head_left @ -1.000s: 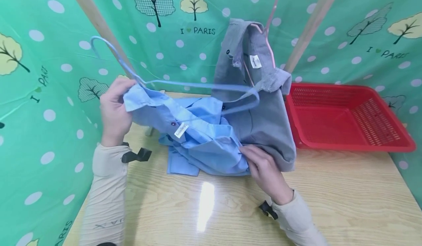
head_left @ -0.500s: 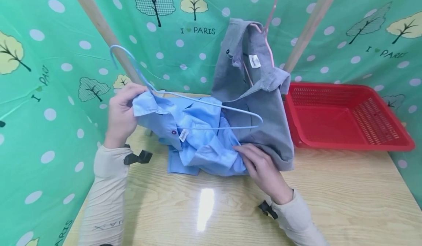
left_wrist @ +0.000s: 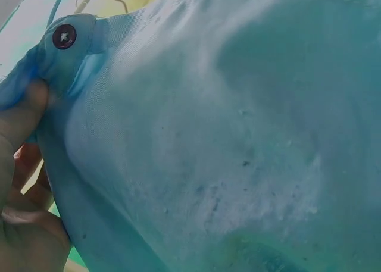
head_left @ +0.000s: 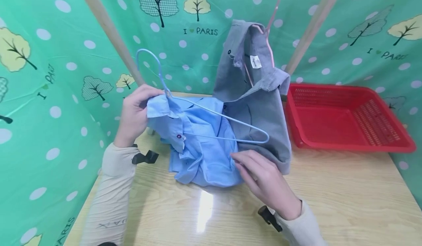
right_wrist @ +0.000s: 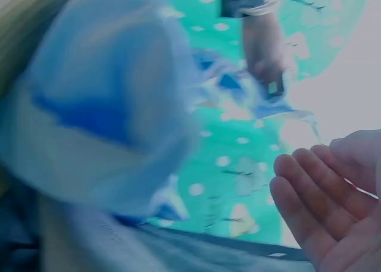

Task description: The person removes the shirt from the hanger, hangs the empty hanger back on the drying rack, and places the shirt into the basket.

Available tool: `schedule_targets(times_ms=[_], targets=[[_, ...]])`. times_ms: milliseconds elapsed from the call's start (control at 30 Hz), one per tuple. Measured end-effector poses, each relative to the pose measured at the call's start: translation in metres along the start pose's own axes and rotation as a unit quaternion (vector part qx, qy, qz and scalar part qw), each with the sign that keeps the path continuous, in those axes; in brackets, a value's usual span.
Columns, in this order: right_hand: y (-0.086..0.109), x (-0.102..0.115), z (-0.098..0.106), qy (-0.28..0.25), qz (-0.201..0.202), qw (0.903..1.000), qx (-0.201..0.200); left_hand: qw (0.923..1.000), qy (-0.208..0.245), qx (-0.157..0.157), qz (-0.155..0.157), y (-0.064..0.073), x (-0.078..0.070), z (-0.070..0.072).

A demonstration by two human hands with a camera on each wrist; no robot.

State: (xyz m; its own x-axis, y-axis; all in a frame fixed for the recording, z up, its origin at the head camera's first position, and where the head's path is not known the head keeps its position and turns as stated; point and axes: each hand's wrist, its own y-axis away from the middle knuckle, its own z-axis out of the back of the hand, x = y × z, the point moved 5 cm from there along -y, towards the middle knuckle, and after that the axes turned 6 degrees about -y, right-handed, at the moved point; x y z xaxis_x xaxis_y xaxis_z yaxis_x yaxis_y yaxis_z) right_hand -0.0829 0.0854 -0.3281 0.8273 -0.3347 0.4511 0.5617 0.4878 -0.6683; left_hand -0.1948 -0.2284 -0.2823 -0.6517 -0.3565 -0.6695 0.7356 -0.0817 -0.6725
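Over the worktop (head_left: 165, 216), the left hand (head_left: 133, 114) pinches the blue shirt (head_left: 211, 161) by its collar (head_left: 158, 107), beside the blue wire hanger (head_left: 227, 117); the right hand (head_left: 265, 180) has fingers (right_wrist: 300, 218) relaxed, gripping nothing. The cloth looks light and limp; the probably stiffer collar suits holding.

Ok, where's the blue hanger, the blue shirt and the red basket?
Blue wire hanger (head_left: 230, 119): head view, on its sloping upper wire.
Blue button-up shirt (head_left: 212, 161): head view, on its rumpled body.
Red plastic basket (head_left: 356, 148): head view, on its near rim.
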Motion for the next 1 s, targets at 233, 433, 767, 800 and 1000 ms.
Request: schedule_targets(times_ms=[233,433,767,800,1000], targets=[[-0.021,0.035,0.022,-0.008,0.114,0.9911,-0.069,0.9996,-0.012,0.019,0.019,0.002,0.001,-0.003],[-0.033,0.035,0.034,0.027,0.129,0.9789,-0.156,0.9980,-0.037,0.050,0.002,0.005,0.000,-0.008],[-0.042,0.014,0.018,0.035,-0.012,0.9963,-0.077,0.9970,-0.001,0.076,-0.017,0.007,-0.008,-0.015],[-0.043,0.012,0.015,0.032,-0.021,0.9971,-0.066,0.9968,0.003,0.077,-0.020,0.007,-0.009,-0.016],[-0.044,0.007,0.006,0.044,-0.051,0.9973,-0.027,0.9961,0.012,0.081,-0.033,0.004,-0.012,-0.019]])
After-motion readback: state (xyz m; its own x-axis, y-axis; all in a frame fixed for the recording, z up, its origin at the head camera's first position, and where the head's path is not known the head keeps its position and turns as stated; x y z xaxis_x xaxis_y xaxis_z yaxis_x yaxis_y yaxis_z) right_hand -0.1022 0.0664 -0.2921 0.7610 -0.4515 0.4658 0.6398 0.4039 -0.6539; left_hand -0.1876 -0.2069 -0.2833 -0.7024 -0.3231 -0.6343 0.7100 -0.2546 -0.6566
